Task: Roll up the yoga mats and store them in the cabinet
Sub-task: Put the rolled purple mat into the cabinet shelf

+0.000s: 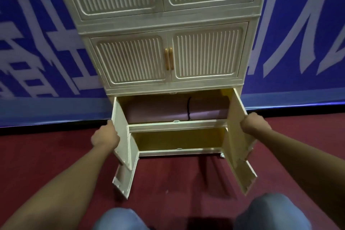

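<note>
Here, a rolled purple foam yoga mat (175, 111), bound near its middle by a thin black strap (189, 107), lies lengthwise on the upper shelf of the open lower section of a tall cream plastic cabinet with ribbed door panels (168, 24). It fills that shelf from 9 to 3 o'clock; the yellow-lined compartment below it shows nothing inside.

The left hand (105, 135), at 9 o'clock of the opening, grips the outer edge of the cream left door (122, 136), fingers curled round it. The right hand (254, 122), at 3 o'clock, holds the top edge of the cream right door (240, 136) the same way. Both doors stand swung out toward the person, whose knees in blue jeans (270, 211) sit at 6 o'clock over the dark red carpet (56, 155).

Storage looks almost done, judging by the mat's place, with closing the doors the likely remaining step. The risks lie there: the mat's front curve sits close to the shelf lip, so a door could catch it and fail to latch. Fingers wrapped round the door edges could get pinched between door and frame. The light doors might also flex if pushed unevenly.
</note>
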Tool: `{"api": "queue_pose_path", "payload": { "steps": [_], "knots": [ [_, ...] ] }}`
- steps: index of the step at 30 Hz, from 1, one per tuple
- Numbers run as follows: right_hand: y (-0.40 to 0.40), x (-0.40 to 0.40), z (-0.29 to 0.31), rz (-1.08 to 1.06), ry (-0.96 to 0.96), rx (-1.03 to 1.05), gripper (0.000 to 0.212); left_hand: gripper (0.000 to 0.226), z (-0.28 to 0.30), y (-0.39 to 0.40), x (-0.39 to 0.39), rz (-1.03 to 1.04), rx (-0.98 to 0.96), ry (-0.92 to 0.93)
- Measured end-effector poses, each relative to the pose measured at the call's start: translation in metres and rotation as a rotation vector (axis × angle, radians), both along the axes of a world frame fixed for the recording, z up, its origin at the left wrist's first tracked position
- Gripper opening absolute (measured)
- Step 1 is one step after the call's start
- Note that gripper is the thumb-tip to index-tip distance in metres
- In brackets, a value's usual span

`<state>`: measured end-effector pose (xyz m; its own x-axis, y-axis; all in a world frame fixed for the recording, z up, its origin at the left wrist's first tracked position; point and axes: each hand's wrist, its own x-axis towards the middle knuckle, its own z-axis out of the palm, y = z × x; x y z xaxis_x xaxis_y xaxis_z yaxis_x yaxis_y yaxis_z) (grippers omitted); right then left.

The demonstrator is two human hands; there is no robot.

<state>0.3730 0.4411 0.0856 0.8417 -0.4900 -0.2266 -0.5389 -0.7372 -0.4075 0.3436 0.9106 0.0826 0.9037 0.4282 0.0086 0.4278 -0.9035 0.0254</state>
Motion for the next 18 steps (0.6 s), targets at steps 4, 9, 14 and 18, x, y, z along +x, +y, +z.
{"api": "queue_pose_path", "payload": {
  "steps": [4, 9, 14, 18],
  "knots": [
    [0.027, -0.006, -0.001, -0.042, -0.067, 0.281, 0.035, 0.037, -0.010, -0.024, 0.006, 0.001, -0.065, -0.073],
    [0.072, 0.018, 0.003, -0.266, 0.022, 0.777, 0.031, 0.050, -0.014, -0.049, 0.027, 0.309, -0.550, -0.207],
    [0.104, 0.081, -0.036, -0.301, -0.100, 0.911, 0.057, 0.074, -0.033, -0.059, 0.066, 0.436, -1.108, -0.354],
    [0.149, 0.103, -0.025, -0.359, -0.234, 0.902, 0.065, 0.061, -0.038, -0.075, 0.105, 0.347, -1.308, -0.357]
  ]
}}
